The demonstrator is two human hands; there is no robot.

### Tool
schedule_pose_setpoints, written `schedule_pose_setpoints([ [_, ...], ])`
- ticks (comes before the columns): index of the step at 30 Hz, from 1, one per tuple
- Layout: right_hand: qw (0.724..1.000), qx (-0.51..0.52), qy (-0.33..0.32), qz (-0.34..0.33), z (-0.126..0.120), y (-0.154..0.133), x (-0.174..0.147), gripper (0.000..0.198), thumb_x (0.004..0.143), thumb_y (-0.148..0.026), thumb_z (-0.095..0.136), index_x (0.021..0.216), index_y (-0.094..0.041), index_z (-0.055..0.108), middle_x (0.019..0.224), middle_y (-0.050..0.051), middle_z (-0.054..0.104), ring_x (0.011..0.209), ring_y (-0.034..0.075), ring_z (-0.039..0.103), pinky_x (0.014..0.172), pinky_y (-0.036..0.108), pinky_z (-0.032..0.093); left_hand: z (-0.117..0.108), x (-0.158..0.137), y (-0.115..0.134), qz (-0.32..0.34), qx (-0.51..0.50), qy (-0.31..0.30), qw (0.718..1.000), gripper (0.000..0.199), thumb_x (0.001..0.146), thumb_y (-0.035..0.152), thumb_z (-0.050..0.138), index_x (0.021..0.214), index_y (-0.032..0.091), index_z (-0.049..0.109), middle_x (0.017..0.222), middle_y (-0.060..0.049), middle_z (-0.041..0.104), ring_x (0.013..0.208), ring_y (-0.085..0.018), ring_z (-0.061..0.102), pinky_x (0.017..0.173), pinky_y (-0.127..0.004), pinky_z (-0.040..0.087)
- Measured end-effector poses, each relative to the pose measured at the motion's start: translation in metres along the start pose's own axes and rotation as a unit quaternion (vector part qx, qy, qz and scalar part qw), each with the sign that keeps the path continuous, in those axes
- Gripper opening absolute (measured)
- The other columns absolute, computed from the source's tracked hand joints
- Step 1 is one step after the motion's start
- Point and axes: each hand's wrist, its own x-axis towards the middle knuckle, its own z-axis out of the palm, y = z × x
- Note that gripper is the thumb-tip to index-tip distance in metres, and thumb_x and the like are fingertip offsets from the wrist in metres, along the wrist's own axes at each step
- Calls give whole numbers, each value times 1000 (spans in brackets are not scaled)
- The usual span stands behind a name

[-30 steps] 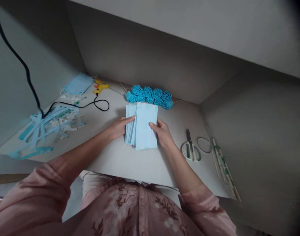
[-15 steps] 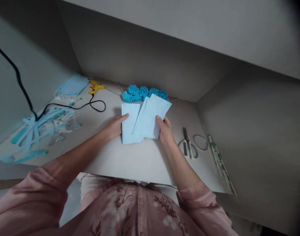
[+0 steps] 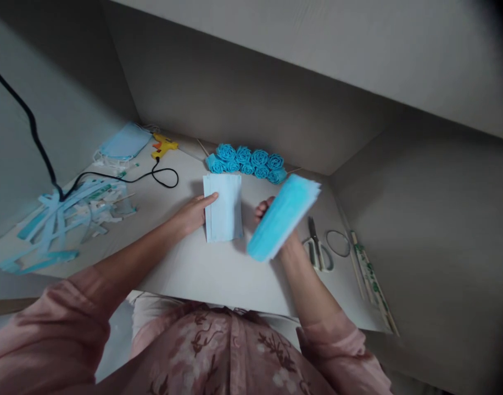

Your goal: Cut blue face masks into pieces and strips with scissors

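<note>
My left hand (image 3: 195,214) is closed on the left edge of a small stack of pale blue face-mask sheets (image 3: 227,211), thumb on top. Those sheets stand out above the white table, their pale side facing me. In my right hand (image 3: 264,208) is a second bundle of mask sheets (image 3: 282,219), tilted and slightly blurred, showing its brighter blue side. Part of that hand is hidden behind the bundle, with curled fingertips showing at its left. Several blue rosettes (image 3: 245,159) on sticks lie just beyond the sheets.
White-handled scissors (image 3: 317,252) and a ring (image 3: 337,243) lie at the right, by thin sticks with green wrapping (image 3: 370,274). A yellow glue gun (image 3: 164,146) with a black cord, uncut masks (image 3: 126,141) and blue scraps (image 3: 57,219) occupy the left. An overhang (image 3: 358,44) crosses above.
My right hand has drawn its bundle rightward, away from the left stack, and turned it over from pale side to bright blue side. My left hand has stayed nearly still.
</note>
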Motion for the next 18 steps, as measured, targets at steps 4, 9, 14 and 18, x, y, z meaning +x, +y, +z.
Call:
schedule_pose_setpoints([
  [4, 999, -29, 36, -23, 25, 19, 3, 38, 58, -44, 82, 86, -21, 71, 86, 3, 73, 74, 19, 63, 69, 32, 51, 1, -1, -2, -6, 20, -26, 999, 35, 72, 36, 78, 96, 12, 72, 88, -10, 75, 75, -21, 69, 74, -31, 53],
  [9, 996, -68, 37, -37, 28, 29, -4, 30, 65, -40, 79, 85, -18, 71, 81, 1, 71, 66, 14, 59, 63, 27, 47, -2, 2, -5, 2, 47, -36, 998, 36, 66, 38, 82, 87, 10, 73, 78, -10, 75, 75, -24, 69, 71, -33, 51],
  [14, 987, -69, 105, -104, 22, 24, 7, 37, 63, -33, 80, 94, -20, 65, 81, -2, 71, 67, 12, 59, 63, 24, 47, -2, 2, -3, -7, 35, -39, 999, 39, 78, 45, 71, 94, 10, 71, 87, -12, 75, 82, -26, 70, 77, -35, 52],
  [18, 979, -27, 135, -148, 4, 4, 15, 35, 60, -33, 82, 89, -21, 67, 86, -1, 73, 72, 13, 61, 71, 26, 50, -1, 2, 0, -2, 6, -20, 1000, 36, 86, 42, 62, 101, 11, 68, 100, -14, 74, 96, -28, 69, 90, -39, 50],
])
